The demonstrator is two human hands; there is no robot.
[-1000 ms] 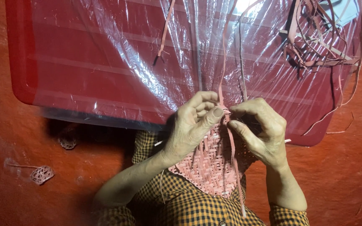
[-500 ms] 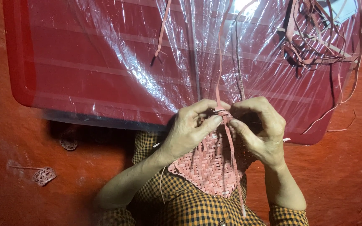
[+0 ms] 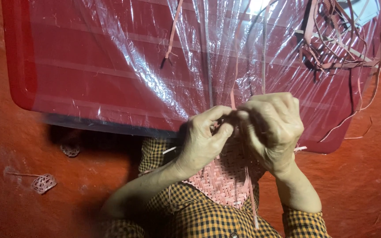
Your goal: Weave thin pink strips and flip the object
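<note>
A pink woven mat piece (image 3: 223,178) rests on my lap over checked orange-and-black cloth (image 3: 199,218). My left hand (image 3: 203,141) pinches pink strips at the mat's upper edge. My right hand (image 3: 272,128) is curled over the same edge, fingertips meeting the left thumb, closed on a strip. One loose pink strip (image 3: 252,198) hangs down over the weave. Where the fingers meet, the strips are hidden.
A red plastic table (image 3: 111,70) covered with clear plastic film lies ahead. A tangle of loose strips (image 3: 336,39) sits on its far right. A single strip (image 3: 173,31) lies at the top centre. Two small woven pieces (image 3: 44,183) lie on the red floor at left.
My right hand has rolled over toward the left hand and now covers the mat's top edge. The camera view has shifted slightly closer to the hands.
</note>
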